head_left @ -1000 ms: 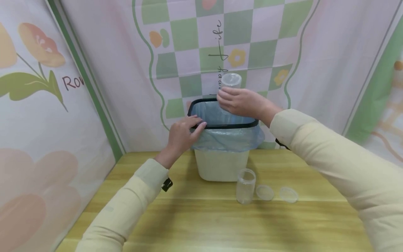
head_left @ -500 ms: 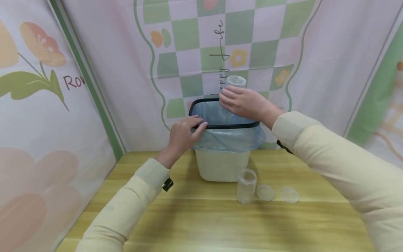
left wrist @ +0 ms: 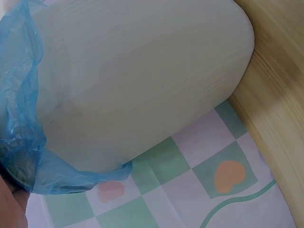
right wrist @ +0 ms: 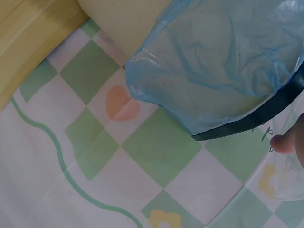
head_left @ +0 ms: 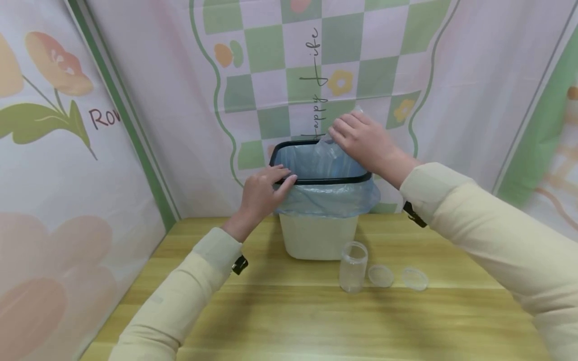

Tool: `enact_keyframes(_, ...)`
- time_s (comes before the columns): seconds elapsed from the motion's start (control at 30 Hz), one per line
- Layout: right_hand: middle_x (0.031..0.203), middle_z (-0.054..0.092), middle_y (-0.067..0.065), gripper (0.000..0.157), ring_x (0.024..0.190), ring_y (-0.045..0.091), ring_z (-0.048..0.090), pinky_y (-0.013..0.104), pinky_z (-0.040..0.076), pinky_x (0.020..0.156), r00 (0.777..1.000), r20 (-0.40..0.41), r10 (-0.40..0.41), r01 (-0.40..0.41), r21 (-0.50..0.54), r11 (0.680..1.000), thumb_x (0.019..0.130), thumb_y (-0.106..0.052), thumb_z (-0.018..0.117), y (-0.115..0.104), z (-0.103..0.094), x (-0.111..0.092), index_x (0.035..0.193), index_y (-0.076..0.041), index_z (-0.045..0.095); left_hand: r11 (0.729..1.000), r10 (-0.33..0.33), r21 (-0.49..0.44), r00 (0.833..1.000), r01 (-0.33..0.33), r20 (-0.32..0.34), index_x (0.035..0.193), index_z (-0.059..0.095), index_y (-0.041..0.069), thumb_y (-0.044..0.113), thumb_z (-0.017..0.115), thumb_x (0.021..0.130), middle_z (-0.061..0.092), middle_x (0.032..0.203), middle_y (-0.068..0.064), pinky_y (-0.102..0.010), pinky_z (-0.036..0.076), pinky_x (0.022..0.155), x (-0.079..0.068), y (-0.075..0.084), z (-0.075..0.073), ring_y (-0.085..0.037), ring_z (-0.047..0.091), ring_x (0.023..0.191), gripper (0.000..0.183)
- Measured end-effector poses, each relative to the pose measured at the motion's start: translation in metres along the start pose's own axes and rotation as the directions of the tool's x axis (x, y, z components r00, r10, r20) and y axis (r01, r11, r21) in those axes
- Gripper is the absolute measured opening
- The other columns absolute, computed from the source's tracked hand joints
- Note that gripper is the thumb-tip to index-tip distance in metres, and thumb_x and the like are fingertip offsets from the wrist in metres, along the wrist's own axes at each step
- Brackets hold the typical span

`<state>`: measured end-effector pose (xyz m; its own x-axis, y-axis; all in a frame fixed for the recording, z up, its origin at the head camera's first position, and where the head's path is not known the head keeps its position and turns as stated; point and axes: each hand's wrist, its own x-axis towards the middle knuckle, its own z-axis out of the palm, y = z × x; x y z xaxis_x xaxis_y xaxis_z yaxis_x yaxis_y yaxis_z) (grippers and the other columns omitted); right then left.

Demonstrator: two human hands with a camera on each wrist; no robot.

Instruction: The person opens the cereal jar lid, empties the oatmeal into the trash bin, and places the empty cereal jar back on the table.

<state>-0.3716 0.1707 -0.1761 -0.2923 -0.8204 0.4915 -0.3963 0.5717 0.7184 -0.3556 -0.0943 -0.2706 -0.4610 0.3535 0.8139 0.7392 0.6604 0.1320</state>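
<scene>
A cream trash bin [head_left: 318, 238] stands on the table, lined with a blue plastic bag [head_left: 327, 200] held under a black rim ring [head_left: 331, 180]. At the bin's front left corner my left hand [head_left: 262, 195] holds the rim, thumb along the front edge. Over the bin's right back part, my right hand [head_left: 366, 140] grips a clear plastic jar [head_left: 328, 149], tilted with its lower end toward the bin's opening. My fingers hide most of that jar. A second clear jar [head_left: 353, 268] stands upright and uncapped in front of the bin.
Two clear round lids [head_left: 381, 276] lie on the wooden table [head_left: 316, 326] to the right of the standing jar. A printed cloth with green checks [head_left: 264, 47] hangs right behind the bin. Another cloth with flowers [head_left: 58, 65] hangs at the left.
My right hand has shifted a little to the right and turned, tipping the jar from upside down to a slant. The left hand stays on the rim.
</scene>
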Motion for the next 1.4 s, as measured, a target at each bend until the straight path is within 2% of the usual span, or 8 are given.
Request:
enact_keyframes(0.27,0.106,0.061,0.026,0.037,0.097,0.042,0.059,0.052,0.05,0.085,0.978,-0.026,0.208,-0.198,0.208,0.958,0.076,0.02,0.056,0.004,-0.002,-0.011,0.111,0.012,0.059,1.0,-0.015,0.0,1.0,0.015,0.022,0.108,0.075,0.006,0.029,0.064,0.095,0.072,0.107,-0.009,-0.038,0.053,0.089,0.001,0.002,-0.001,-0.023,0.065,0.107,0.028)
enact_keyframes(0.47,0.108,0.061,0.029,0.04,0.096,0.045,0.059,0.054,0.05,0.084,0.945,0.052,0.324,-0.325,0.283,0.903,0.076,0.015,0.055,0.006,-0.011,-0.018,0.116,0.013,0.058,1.0,-0.017,0.001,1.0,0.017,0.017,0.108,0.075,0.006,0.029,0.064,0.095,0.072,0.107,-0.009,-0.038,0.053,0.088,0.0,0.001,-0.001,-0.022,0.065,0.107,0.028)
enact_keyframes(0.57,0.111,0.06,0.03,0.044,0.1,0.046,0.058,0.055,0.049,0.086,0.924,0.095,0.369,-0.38,0.301,0.874,0.075,0.011,0.063,0.007,-0.014,-0.022,0.119,0.014,0.056,1.0,-0.011,0.001,1.0,0.011,0.012,0.107,0.075,0.006,0.028,0.064,0.095,0.072,0.107,-0.009,-0.038,0.053,0.088,0.001,0.001,-0.001,-0.022,0.065,0.106,0.028)
enact_keyframes(0.7,0.113,0.059,0.031,0.05,0.1,0.047,0.057,0.056,0.051,0.081,0.904,0.146,0.402,-0.427,0.304,0.852,0.074,0.004,0.072,0.005,-0.016,-0.027,0.12,0.014,0.054,1.0,0.0,0.003,1.0,0.0,0.009,0.108,0.075,0.006,0.028,0.064,0.095,0.072,0.106,-0.008,-0.038,0.053,0.087,0.001,0.0,0.0,-0.022,0.066,0.106,0.028)
enact_keyframes(0.9,0.116,0.057,0.032,0.056,0.104,0.046,0.056,0.057,0.051,0.079,0.884,0.202,0.421,-0.466,0.325,0.823,0.075,-0.004,0.076,0.003,-0.018,-0.033,0.123,0.015,0.052,1.0,0.0,0.0,1.0,0.0,0.007,0.107,0.075,0.006,0.029,0.065,0.094,0.072,0.105,-0.008,-0.038,0.053,0.088,0.001,0.001,-0.001,-0.022,0.065,0.106,0.028)
enact_keyframes(1.0,0.118,0.056,0.032,0.058,0.105,0.046,0.055,0.058,0.05,0.081,0.867,0.232,0.44,-0.497,0.353,0.792,0.077,-0.007,0.076,0.002,-0.019,-0.035,0.124,0.015,0.05,1.0,-0.002,-0.001,1.0,0.002,0.005,0.107,0.075,0.006,0.029,0.065,0.094,0.072,0.105,-0.008,-0.038,0.053,0.088,0.001,0.0,-0.001,-0.022,0.065,0.106,0.028)
enact_keyframes(1.2,0.124,0.053,0.032,0.062,0.108,0.047,0.053,0.059,0.047,0.084,0.814,0.32,0.485,-0.579,0.38,0.721,0.081,-0.012,0.075,0.002,-0.023,-0.041,0.13,0.013,0.046,1.0,0.004,-0.011,1.0,-0.004,0.007,0.107,0.075,0.006,0.028,0.065,0.094,0.072,0.105,-0.008,-0.037,0.053,0.088,0.001,0.0,0.0,-0.022,0.066,0.106,0.028)
enact_keyframes(1.4,0.121,0.054,0.031,0.06,0.104,0.046,0.054,0.058,0.047,0.081,0.791,0.352,0.501,-0.611,0.396,0.685,0.082,-0.015,0.074,0.003,-0.026,-0.046,0.129,0.012,0.047,1.0,0.004,-0.012,1.0,-0.004,0.004,0.107,0.075,0.006,0.028,0.065,0.094,0.072,0.104,-0.007,-0.037,0.053,0.088,0.0,-0.001,0.0,-0.021,0.066,0.106,0.027)
